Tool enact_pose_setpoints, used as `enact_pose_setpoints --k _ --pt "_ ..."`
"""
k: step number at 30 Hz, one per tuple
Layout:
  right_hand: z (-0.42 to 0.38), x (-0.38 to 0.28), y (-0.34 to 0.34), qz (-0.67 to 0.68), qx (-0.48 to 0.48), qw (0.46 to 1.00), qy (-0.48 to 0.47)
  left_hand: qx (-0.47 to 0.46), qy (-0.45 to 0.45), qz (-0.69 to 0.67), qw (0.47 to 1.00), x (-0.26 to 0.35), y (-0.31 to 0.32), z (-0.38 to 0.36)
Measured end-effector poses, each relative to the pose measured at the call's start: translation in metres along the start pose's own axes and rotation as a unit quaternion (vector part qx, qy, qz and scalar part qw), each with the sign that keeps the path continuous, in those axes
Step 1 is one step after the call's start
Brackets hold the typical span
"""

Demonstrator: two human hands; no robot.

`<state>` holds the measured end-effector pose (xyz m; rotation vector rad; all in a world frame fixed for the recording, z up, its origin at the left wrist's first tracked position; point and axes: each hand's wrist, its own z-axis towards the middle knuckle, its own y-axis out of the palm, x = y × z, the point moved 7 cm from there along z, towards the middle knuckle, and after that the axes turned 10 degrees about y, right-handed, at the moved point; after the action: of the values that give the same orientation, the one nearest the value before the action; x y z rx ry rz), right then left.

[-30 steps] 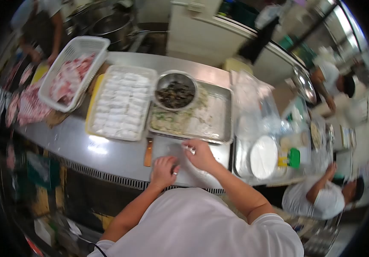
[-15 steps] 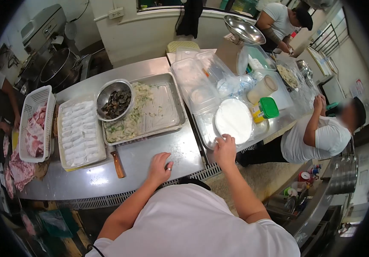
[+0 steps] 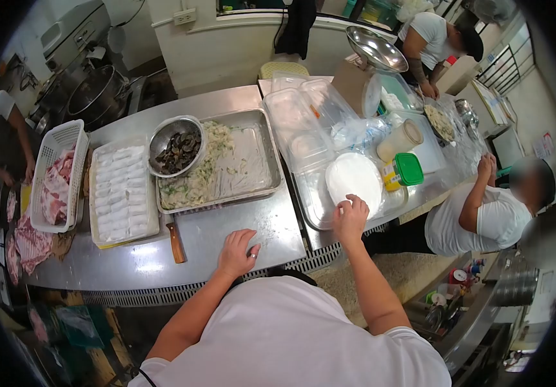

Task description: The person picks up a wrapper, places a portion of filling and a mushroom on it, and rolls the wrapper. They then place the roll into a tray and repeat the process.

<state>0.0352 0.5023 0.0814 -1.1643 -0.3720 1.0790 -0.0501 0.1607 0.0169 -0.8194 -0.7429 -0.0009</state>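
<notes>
My left hand (image 3: 238, 253) rests over the steel table's front part, fingers spread a little, a ring on one finger, holding nothing. At the lower edge of a stack of round white sheets (image 3: 354, 184), my right hand (image 3: 351, 216) has its fingertips bent onto the sheets; whether it pinches one is too small to tell. The stack lies on a metal tray (image 3: 313, 205). A knife with a wooden handle (image 3: 176, 244) lies left of my left hand. Behind it, a large tray (image 3: 274, 161) holds a pale chopped mixture and a steel bowl (image 3: 153, 137) of dark pieces.
A tray of white rolls (image 3: 120, 193) and a white basket of meat (image 3: 57, 180) stand at the left. Plastic containers (image 3: 291, 116), a jar (image 3: 399, 140) and a green-lidded tub (image 3: 409, 169) are at the right. Co-workers stand right, back right and far left.
The view has shifted slightly. My right hand has moved a little up and right onto the white sheets. My left hand stays nearly in place.
</notes>
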Motion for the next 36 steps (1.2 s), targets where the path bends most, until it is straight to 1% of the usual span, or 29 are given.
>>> enact_pose_setpoints --k 2,5,7,9,10,12,13,15,16,17,20,23,26,29,32,35,36 --pt "-0.001 -0.014 -0.006 0.044 0.003 0.999 -0.003 0.008 -0.001 -0.001 1.0 0.0 -0.001 0.001" --pt "-0.015 -0.054 -0.004 0.151 -0.033 0.986 -0.068 0.019 -0.017 -0.02 0.999 -0.005 -0.004 -0.003" --pt "-0.035 -0.093 0.001 0.169 -0.095 0.972 -0.13 0.033 -0.035 -0.033 0.998 0.0 -0.01 0.005" --pt "-0.059 -0.131 0.005 0.197 -0.185 0.948 -0.168 0.036 0.013 -0.011 0.999 0.02 -0.025 0.02" --pt "-0.073 -0.147 0.013 0.211 -0.219 0.931 -0.202 0.038 0.035 0.002 0.999 0.026 -0.032 0.026" --pt "-0.099 -0.173 0.028 0.237 -0.288 0.887 -0.271 -0.033 0.088 0.089 0.992 0.016 -0.03 0.027" --pt "-0.102 -0.188 0.024 0.244 -0.294 0.883 -0.274 -0.066 0.106 0.137 0.983 0.007 -0.03 0.014" --pt "-0.101 -0.202 0.013 0.25 -0.299 0.881 -0.267 -0.05 0.065 0.101 0.991 -0.016 -0.033 -0.005" --pt "-0.1 -0.199 0.017 0.237 -0.278 0.894 -0.257 -0.038 0.046 0.08 0.995 -0.028 -0.035 -0.016" --pt "-0.104 -0.195 0.026 0.208 -0.29 0.898 -0.255 -0.027 0.028 0.058 0.998 -0.037 -0.037 -0.029" --pt "-0.117 -0.179 0.058 0.123 -0.313 0.905 -0.261 0.002 -0.02 0.06 0.998 -0.038 -0.055 -0.058" --pt "-0.124 -0.173 0.066 0.163 -0.289 0.91 -0.247 0.011 -0.037 0.092 0.995 -0.021 -0.069 -0.069" --pt "-0.118 -0.169 0.07 0.189 -0.309 0.917 -0.17 0.044 -0.06 0.077 0.994 -0.023 -0.07 -0.075" --pt "-0.107 -0.169 0.074 0.1 -0.303 0.94 -0.117 0.023 -0.162 0.094 0.982 -0.04 -0.065 -0.072" --pt "-0.099 -0.171 0.072 0.049 -0.333 0.94 -0.058 0.014 -0.255 0.074 0.964 -0.046 -0.065 -0.057" --pt "-0.103 -0.178 0.067 0.095 -0.218 0.962 -0.133 0.054 -0.181 0.093 0.978 -0.033 -0.074 -0.045" --pt "-0.108 -0.187 0.061 0.078 -0.219 0.953 -0.195 0.033 -0.152 0.096 0.983 -0.033 -0.07 -0.045"
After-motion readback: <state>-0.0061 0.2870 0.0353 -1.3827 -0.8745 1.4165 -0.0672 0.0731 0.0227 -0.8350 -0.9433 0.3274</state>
